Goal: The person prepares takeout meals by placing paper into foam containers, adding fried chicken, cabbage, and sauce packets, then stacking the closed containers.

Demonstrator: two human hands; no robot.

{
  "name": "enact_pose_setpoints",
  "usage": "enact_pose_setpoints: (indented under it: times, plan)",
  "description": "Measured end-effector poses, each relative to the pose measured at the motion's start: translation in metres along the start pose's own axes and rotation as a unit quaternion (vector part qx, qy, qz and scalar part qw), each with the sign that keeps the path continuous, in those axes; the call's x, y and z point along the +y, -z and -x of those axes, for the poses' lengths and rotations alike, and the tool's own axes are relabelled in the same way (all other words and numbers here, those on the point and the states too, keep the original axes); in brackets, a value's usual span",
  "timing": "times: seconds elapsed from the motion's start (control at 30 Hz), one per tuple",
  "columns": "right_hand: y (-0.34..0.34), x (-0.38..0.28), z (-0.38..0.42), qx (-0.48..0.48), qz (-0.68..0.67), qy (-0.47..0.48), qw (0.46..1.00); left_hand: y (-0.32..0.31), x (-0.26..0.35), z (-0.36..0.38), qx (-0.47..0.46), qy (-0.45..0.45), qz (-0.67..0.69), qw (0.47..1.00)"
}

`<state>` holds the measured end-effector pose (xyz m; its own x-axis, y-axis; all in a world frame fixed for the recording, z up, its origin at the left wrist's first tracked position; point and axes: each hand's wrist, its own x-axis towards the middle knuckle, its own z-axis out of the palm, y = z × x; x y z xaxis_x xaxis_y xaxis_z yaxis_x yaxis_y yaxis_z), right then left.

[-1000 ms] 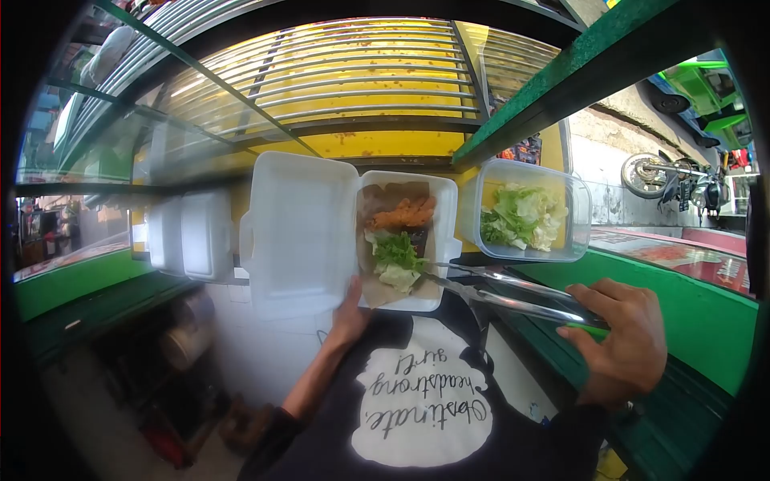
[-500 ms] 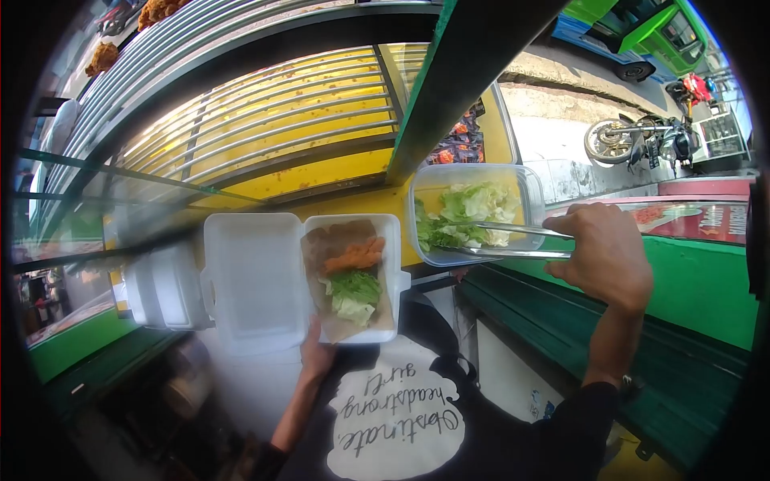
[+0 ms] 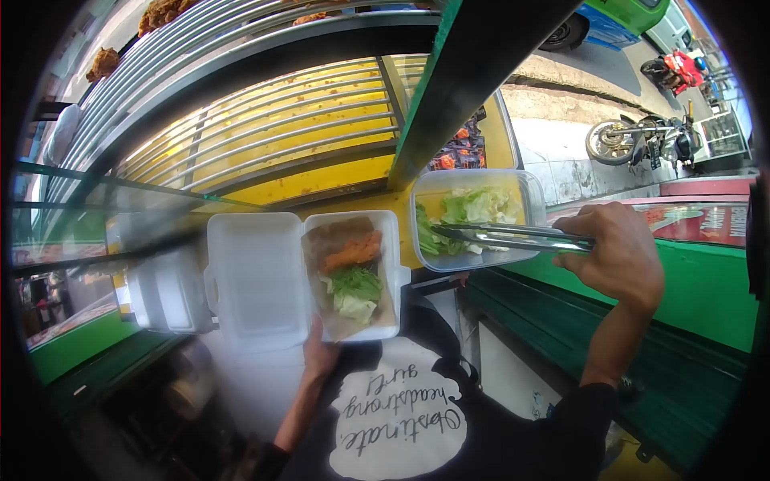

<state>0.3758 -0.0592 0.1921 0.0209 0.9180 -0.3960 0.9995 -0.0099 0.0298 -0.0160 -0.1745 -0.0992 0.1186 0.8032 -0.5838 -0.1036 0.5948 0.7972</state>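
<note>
In front of you stands a glass case (image 3: 265, 120) with metal racks over a yellow floor, and a green post (image 3: 461, 76) crosses it on the right. Below the post a green surface (image 3: 682, 297) runs along your right side. Beyond it, on the street, a motorbike (image 3: 638, 138) is parked.

Your left hand (image 3: 319, 353) holds an open foam box (image 3: 257, 280) from below, at the near edge of its tray half; the fingers are under the box, so you cannot see how they lie. The lid half is flat to the left. In the tray half lies brown paper with a fried piece (image 3: 350, 252) on the far side and lettuce (image 3: 355, 290) on the near side, touching each other. Left of this box, more foam boxes (image 3: 164, 293) stand blurred.

Just right of the foam box is a clear tub (image 3: 525, 192) with lettuce leaves in it, on the ledge near the post. Your right hand (image 3: 618, 256) is closed around the handle of metal tongs (image 3: 501, 236), fingers wrapped tight on it. The tongs reach left over the tub, and their two arms are nearly together, with the tips down among the leaves. Whether a leaf is caught between the tips, I cannot tell.
</note>
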Motion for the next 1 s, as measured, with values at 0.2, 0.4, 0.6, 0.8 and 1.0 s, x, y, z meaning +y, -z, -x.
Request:
enact_pose_setpoints:
  times: [0.2, 0.4, 0.6, 0.8, 1.0]
  plan:
    - [0.019, -0.001, 0.040, 0.104, -0.107, 0.032, 0.988, -0.005, -0.002, -0.010, 0.054, 0.051, 0.162, 0.984]
    - [-0.004, -0.040, 0.036, -0.007, -0.193, 0.094, 0.977, -0.014, 0.035, 0.000, 0.027, 0.079, -0.011, 0.996]
    - [-0.009, -0.061, 0.035, 0.021, -0.130, 0.115, 0.985, -0.031, 0.086, 0.016, 0.033, 0.097, -0.236, 0.966]
    - [-0.022, -0.077, 0.022, 0.026, -0.125, 0.140, 0.982, -0.002, 0.009, -0.006, 0.031, 0.008, -0.033, 0.999]
    - [-0.009, -0.079, 0.037, 0.096, -0.161, 0.095, 0.978, -0.004, 0.029, -0.004, 0.050, 0.060, 0.157, 0.984]
